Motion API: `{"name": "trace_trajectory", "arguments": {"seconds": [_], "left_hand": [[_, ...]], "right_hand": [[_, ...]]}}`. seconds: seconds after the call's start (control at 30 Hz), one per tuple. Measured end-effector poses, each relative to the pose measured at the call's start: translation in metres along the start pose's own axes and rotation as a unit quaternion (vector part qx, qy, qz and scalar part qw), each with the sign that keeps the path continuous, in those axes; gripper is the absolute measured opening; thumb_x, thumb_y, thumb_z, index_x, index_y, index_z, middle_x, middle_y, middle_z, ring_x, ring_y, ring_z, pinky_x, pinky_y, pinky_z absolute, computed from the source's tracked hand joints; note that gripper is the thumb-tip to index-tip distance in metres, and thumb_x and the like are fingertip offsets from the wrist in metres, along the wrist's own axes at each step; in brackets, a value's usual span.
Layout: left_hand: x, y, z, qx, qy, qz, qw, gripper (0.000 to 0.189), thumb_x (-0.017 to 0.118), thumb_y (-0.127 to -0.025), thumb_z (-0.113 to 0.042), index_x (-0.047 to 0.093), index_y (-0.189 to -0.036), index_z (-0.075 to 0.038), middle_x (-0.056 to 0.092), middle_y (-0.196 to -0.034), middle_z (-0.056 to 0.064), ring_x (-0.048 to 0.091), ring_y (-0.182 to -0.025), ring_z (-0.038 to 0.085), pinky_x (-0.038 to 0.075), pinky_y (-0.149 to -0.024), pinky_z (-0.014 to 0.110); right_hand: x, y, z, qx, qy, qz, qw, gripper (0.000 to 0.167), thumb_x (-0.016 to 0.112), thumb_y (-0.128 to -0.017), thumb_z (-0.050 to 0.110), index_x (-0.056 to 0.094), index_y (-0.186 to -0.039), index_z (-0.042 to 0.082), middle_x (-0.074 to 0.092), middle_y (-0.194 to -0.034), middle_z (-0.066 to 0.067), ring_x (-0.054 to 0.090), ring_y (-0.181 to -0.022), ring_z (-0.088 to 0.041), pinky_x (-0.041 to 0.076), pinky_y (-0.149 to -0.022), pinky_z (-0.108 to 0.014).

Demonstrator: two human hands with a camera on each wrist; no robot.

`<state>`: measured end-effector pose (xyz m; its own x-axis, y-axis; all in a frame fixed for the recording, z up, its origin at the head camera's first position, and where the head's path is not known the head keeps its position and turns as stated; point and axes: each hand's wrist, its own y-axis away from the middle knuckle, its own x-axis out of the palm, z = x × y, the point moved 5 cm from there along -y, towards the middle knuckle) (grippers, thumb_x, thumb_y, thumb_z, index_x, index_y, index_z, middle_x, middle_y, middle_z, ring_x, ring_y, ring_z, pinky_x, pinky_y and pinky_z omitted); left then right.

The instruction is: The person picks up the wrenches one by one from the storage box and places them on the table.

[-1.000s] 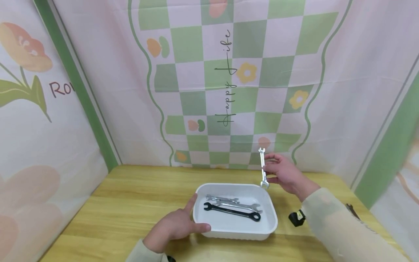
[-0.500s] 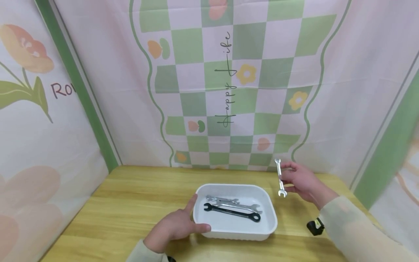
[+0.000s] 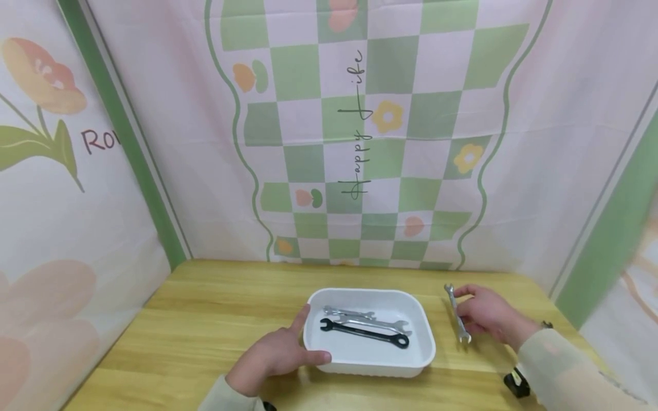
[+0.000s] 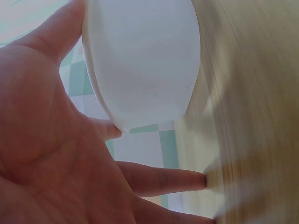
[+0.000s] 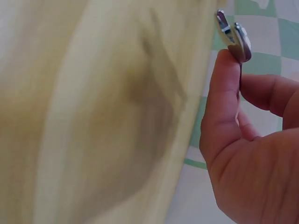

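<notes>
My right hand [image 3: 488,314] pinches a silver double open-end wrench [image 3: 456,314] between thumb and fingers, low over the table to the right of the white plastic tray [image 3: 375,365]. In the right wrist view one open end of the wrench [image 5: 241,42] sticks out past the thumb. My left hand [image 3: 280,351] rests at the tray's left end with its fingers spread. Its thumb lies on the rim, and in the left wrist view two straight fingertips [image 4: 198,179] reach down to the table. Inside the tray lie a black combination wrench [image 3: 362,332] and silver wrenches [image 3: 354,313].
The wooden table [image 3: 216,308] ends at a patterned curtain [image 3: 390,171] behind, with more curtain at both sides. A small dark metal end [image 3: 547,324] shows past the right sleeve. A black device [image 3: 516,382] sits by the right wrist.
My right hand has carried the silver wrench from above the tray's back right corner to the right and down toward the table. The left hand and tray have stayed put.
</notes>
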<state>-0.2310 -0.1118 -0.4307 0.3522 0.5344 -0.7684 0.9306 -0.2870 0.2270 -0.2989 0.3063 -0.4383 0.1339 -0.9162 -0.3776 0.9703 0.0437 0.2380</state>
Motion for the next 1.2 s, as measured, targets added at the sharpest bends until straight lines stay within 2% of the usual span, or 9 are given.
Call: {"name": "trace_trajectory", "arguments": {"seconds": [0.33, 0.6, 0.9, 1.2], "left_hand": [[0.003, -0.002, 0.003, -0.007, 0.001, 0.000, 1.0000, 0.119, 0.074, -0.075, -0.068, 0.009, -0.162, -0.018, 0.056, -0.130, 0.032, 0.059, -0.110, 0.043, 0.045, -0.091, 0.063], [0.002, -0.001, 0.000, -0.009, 0.006, 0.006, 0.9999, 0.118, 0.074, -0.076, -0.068, 0.011, -0.162, -0.016, 0.053, -0.132, 0.034, 0.055, -0.117, 0.047, 0.041, -0.095, 0.065], [0.001, -0.001, 0.000, 0.005, -0.004, -0.001, 1.0000, 0.118, 0.074, -0.076, -0.068, 0.011, -0.162, -0.015, 0.054, -0.131, 0.034, 0.056, -0.115, 0.047, 0.043, -0.094, 0.064], [0.001, -0.001, -0.001, 0.003, 0.000, 0.000, 1.0000, 0.118, 0.074, -0.076, -0.067, 0.011, -0.161, -0.015, 0.054, -0.132, 0.034, 0.055, -0.116, 0.047, 0.042, -0.095, 0.064]], "right_hand": [[0.005, 0.006, -0.017, 0.029, 0.054, -0.005, 0.9981, 0.053, 0.056, -0.080, -0.011, 0.041, -0.131, -0.013, 0.058, -0.083, -0.019, 0.060, -0.065, -0.025, 0.054, -0.056, -0.037], [0.007, 0.012, -0.021, 0.034, 0.115, -0.016, 0.9927, 0.053, 0.058, -0.079, -0.008, 0.045, -0.131, -0.010, 0.058, -0.080, -0.016, 0.057, -0.064, -0.024, 0.053, -0.056, -0.037], [0.012, 0.022, -0.020, 0.024, 0.129, -0.016, 0.9912, 0.053, 0.057, -0.079, -0.009, 0.045, -0.131, -0.009, 0.056, -0.071, -0.013, 0.054, -0.055, -0.020, 0.050, -0.049, -0.032], [0.015, 0.031, -0.018, 0.012, 0.147, -0.029, 0.9886, 0.050, 0.057, -0.078, -0.010, 0.047, -0.127, -0.010, 0.053, -0.064, -0.010, 0.050, -0.051, -0.017, 0.049, -0.046, -0.030]]}}
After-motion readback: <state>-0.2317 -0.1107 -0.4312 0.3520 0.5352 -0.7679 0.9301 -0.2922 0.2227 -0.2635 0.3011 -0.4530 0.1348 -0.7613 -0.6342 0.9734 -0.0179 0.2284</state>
